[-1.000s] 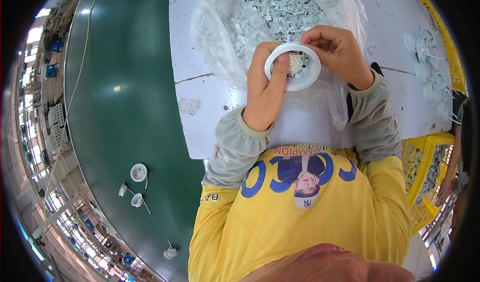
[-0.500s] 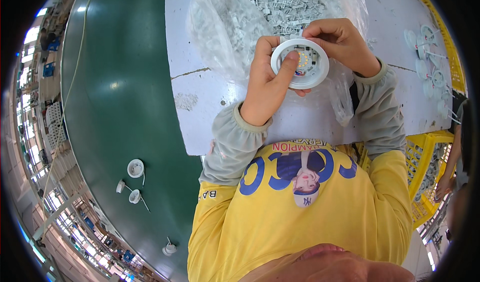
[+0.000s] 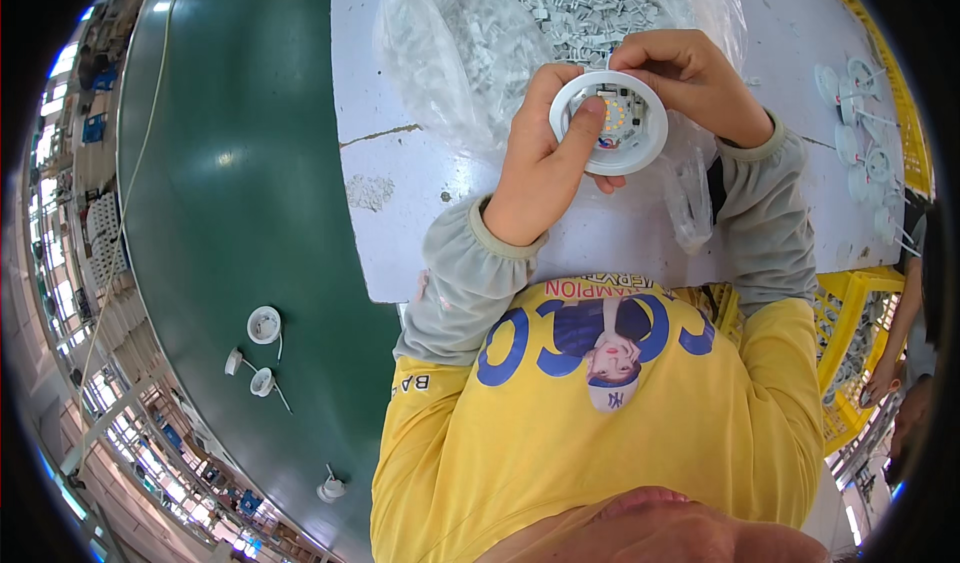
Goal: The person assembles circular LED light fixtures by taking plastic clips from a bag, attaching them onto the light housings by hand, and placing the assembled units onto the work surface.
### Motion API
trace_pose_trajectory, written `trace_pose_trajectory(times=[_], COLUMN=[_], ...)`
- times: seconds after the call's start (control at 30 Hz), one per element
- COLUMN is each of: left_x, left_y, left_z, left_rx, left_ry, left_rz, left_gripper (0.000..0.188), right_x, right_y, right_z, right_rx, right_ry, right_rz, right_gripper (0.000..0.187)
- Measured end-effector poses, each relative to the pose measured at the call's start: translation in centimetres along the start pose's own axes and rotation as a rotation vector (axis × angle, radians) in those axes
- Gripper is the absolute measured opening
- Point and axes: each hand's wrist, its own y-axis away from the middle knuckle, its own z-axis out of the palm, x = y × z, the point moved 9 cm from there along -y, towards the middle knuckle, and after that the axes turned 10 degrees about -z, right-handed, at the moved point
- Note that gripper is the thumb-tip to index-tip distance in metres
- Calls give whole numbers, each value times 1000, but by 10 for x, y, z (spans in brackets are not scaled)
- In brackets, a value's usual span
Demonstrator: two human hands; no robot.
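Observation:
My left hand (image 3: 545,153) grips a round white LED light fitting (image 3: 655,141) by its side. The thumb reaches inside, over the board with its ring of yellow LEDs, and the other fingers are behind the fitting. At the upper right rim, my right hand (image 3: 690,73) has thumb and forefinger pinched together; what lies between them is hidden. A small pale piece (image 3: 606,64) shows at the top rim beside those fingers. Just beyond both hands, an opened clear plastic bag (image 3: 440,73) holds a heap of small grey plastic clips (image 3: 580,8).
The white tabletop (image 3: 400,243) meets a green belt surface (image 3: 260,213) on the left, where several white fittings (image 3: 264,325) with leads lie. More fittings (image 3: 850,143) stand at the right. Yellow crates (image 3: 850,293) and another person's hand (image 3: 880,378) are at the lower right.
The light fitting and both hands have shifted slightly right, and the view has moved a little. My grip with either hand looks the same. The other person's hand at the right has moved slightly.

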Motion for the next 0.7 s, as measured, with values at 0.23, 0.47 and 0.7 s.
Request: trace_pose_trajectory(times=[0.23,0.47,0.7], left_x=[-1,1,1], left_y=[2,3,2], left_z=[2,4,3], left_rx=[-26,-56,-25], left_ry=[-48,-54,-56], left_rz=[3,15,26], left_gripper=[17,11,9], right_x=[1,-1,5], right_y=[3,4,10], right_z=[3,7,4], right_rx=[-78,-112,-37], right_ry=[-5,-56,-301], right_rz=[147,127,258], right_gripper=[9,8,22])
